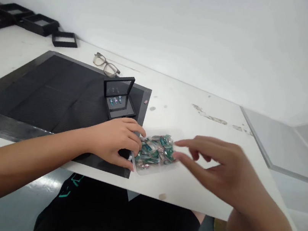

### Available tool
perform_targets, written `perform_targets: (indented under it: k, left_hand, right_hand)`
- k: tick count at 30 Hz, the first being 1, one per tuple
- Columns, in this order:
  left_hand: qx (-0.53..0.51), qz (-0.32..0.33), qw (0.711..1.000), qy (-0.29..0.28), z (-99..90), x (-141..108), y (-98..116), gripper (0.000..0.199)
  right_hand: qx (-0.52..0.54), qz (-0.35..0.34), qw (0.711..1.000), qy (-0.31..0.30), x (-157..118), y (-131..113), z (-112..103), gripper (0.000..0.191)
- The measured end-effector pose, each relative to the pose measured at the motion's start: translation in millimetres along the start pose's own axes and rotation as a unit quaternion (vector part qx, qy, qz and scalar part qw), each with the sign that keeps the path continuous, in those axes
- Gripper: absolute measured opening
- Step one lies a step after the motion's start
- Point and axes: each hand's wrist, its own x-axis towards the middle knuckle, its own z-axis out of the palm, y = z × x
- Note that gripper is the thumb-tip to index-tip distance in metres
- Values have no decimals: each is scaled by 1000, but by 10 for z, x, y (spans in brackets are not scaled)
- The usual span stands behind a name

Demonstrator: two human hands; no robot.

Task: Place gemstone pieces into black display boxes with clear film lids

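A clear plastic box (140, 171) stands on the table by the mat's right edge, filled with small glossy teal and pinkish pieces (151, 151) shaped like false nails. My left hand (118, 139) grips its left side, fingers over the rim and thumb at the near corner. At the box's right side is my right hand (216, 163), thumb and forefinger apart, fingertips close to the pieces; nothing shows between them. Behind my left hand a hinged black display case (122, 107) lies with its lid raised. Three similar shiny pieces (115, 100) sit inside in a row.
A dark ribbed mat (44, 91) covers the table's left part. Eyeglasses (107, 65) lie behind it. Several black frames (40, 24) are piled at the back left, against the white wall. One small pink piece (146, 102) rests on the mat's right edge.
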Motion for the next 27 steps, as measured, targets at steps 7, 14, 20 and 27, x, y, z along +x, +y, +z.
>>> perform_targets:
  k: [7,14,20,27]
  left_hand:
    - [-16,-10,1000,-16,0,47,6,29]
    - [-30,-16,999,-18,16,24,-6,30]
    - [-40,-28,999,-22,4,20,-2,28]
    - [-38,-16,999,-15,4,28,0,26]
  right_hand:
    - [-115,56,965,-230,365,-293,374,27]
    - [-68,80,967,-231,446,-172,478,17]
    - [-3,86,966,-245,418,-37,434,11]
    - [15,65,962,-265,397,49,444,11]
